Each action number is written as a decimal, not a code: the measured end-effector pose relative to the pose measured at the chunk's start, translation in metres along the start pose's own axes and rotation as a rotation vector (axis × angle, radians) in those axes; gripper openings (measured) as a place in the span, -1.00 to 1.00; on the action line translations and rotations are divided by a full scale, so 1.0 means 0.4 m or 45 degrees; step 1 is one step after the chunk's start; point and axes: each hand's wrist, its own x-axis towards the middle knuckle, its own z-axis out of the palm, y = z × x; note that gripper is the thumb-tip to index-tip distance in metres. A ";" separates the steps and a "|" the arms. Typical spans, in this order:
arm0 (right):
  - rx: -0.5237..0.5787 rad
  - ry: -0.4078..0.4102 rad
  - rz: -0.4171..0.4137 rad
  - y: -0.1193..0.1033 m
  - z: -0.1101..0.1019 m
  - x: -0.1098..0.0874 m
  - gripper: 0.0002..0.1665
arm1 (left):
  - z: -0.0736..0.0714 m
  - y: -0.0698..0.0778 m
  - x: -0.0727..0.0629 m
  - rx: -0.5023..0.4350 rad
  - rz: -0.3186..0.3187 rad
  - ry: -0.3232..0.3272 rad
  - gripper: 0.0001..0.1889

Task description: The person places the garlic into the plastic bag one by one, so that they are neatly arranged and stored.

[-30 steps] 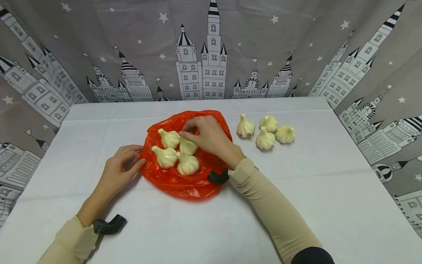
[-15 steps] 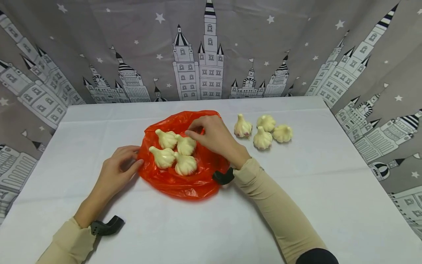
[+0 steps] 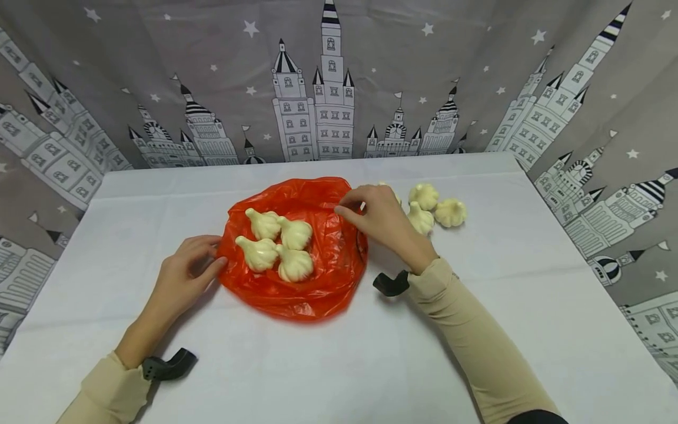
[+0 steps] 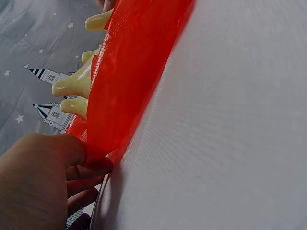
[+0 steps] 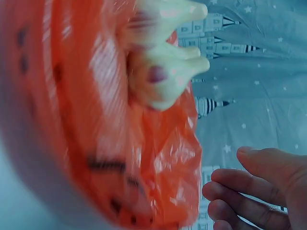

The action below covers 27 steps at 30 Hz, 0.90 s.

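Note:
A red plastic bag [image 3: 331, 253] lies spread on the table with several garlic bulbs [image 3: 295, 265] grouped in its left half. At the bag's left rim my left hand [image 3: 182, 277] pinches the plastic between thumb and fingers, as the left wrist view shows. My right hand [image 3: 378, 215] hovers by the bag's right rim, its fingers loosely bent and holding nothing. Several more garlic bulbs [image 3: 450, 212] sit on the table just beyond that hand, which partly covers one of them. In the right wrist view the bag is blurred and the fingers [image 5: 244, 187] are apart from it.
A white cloth [image 3: 275, 371] covers the table. Behind it hangs a grey curtain [image 3: 402, 53] printed with castles and stars. A black wrist mount [image 3: 170, 365] sticks out from each cuff.
My right hand has moved right, away from the bulbs in the bag, toward those on the table. My left hand stays at the bag's rim. The head view has shifted slightly.

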 end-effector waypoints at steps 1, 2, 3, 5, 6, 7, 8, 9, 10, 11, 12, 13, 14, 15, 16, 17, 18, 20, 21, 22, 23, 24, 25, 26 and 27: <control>-0.006 0.004 0.003 0.006 -0.006 -0.005 -0.83 | -0.001 -0.001 0.000 -0.003 0.000 -0.001 -0.93; -0.011 0.010 0.003 0.011 -0.012 -0.009 -0.83 | -0.001 -0.001 -0.001 -0.005 -0.008 -0.003 -0.93; -0.016 0.017 0.004 0.016 -0.019 -0.015 -0.84 | -0.002 -0.002 -0.001 -0.007 -0.015 -0.006 -0.94; -0.023 0.040 0.010 0.027 -0.032 -0.027 -0.85 | -0.002 -0.001 -0.001 -0.002 -0.033 -0.013 -0.94; -0.029 0.054 0.011 0.032 -0.039 -0.033 -0.86 | -0.003 -0.001 0.000 -0.002 -0.038 -0.015 -0.95; -0.031 0.068 0.013 0.037 -0.047 -0.039 -0.86 | -0.003 0.000 0.000 0.002 -0.039 -0.015 -0.95; -0.031 0.084 0.014 0.042 -0.055 -0.046 -0.87 | -0.004 0.000 0.001 0.003 -0.042 -0.015 -0.95; -0.031 0.100 0.014 0.047 -0.063 -0.052 -0.88 | -0.004 0.001 0.001 0.005 -0.036 -0.014 -0.95; -0.031 0.114 0.014 0.053 -0.071 -0.057 -0.88 | -0.004 0.001 0.001 0.006 -0.035 -0.014 -0.95; -0.027 0.128 0.013 0.059 -0.078 -0.063 -0.89 | -0.005 0.001 0.001 0.007 -0.032 -0.013 -0.95; -0.030 0.141 0.014 0.065 -0.086 -0.069 -0.89 | -0.005 0.001 0.001 0.004 -0.033 -0.012 -0.95; -0.030 0.154 0.015 0.072 -0.096 -0.075 -0.89 | -0.005 0.001 0.001 0.005 -0.033 -0.011 -0.95; -0.031 0.166 0.016 0.080 -0.105 -0.082 -0.89 | -0.004 0.001 0.001 0.004 -0.033 -0.009 -0.95; -0.038 0.175 0.016 0.088 -0.116 -0.088 -0.88 | -0.004 0.000 0.001 0.004 -0.033 -0.007 -0.95; -0.047 0.187 0.018 0.098 -0.127 -0.095 -0.87 | -0.003 0.000 0.002 0.001 -0.033 -0.005 -0.94; -0.061 0.201 0.020 0.107 -0.141 -0.103 -0.87 | -0.002 0.000 0.003 -0.002 -0.029 -0.005 -0.94; -0.080 0.219 0.025 0.118 -0.155 -0.111 -0.87 | 0.000 0.001 0.004 -0.005 -0.024 -0.007 -0.94; -0.106 0.263 0.044 0.137 -0.186 -0.126 -0.89 | 0.002 0.001 0.007 -0.009 -0.010 -0.007 -0.94; -0.123 0.287 0.058 0.145 -0.201 -0.132 -0.90 | 0.002 0.001 0.009 -0.009 -0.003 -0.006 -0.94; -0.134 0.309 0.073 0.153 -0.214 -0.138 -0.90 | 0.002 0.001 0.011 -0.008 0.004 -0.006 -0.94; -0.145 0.327 0.090 0.159 -0.226 -0.142 -0.90 | 0.002 0.000 0.012 -0.005 0.008 -0.005 -0.94; -0.146 0.339 0.105 0.165 -0.234 -0.145 -0.89 | 0.001 -0.001 0.013 0.000 0.006 -0.003 -0.94; -0.147 0.343 0.115 0.169 -0.240 -0.146 -0.88 | -0.001 -0.002 0.013 0.003 0.005 -0.001 -0.94; -0.146 0.342 0.124 0.172 -0.244 -0.146 -0.86 | -0.002 -0.003 0.013 0.010 0.001 0.000 -0.93; -0.143 0.337 0.128 0.175 -0.245 -0.145 -0.85 | -0.003 -0.004 0.013 0.014 -0.003 -0.002 -0.93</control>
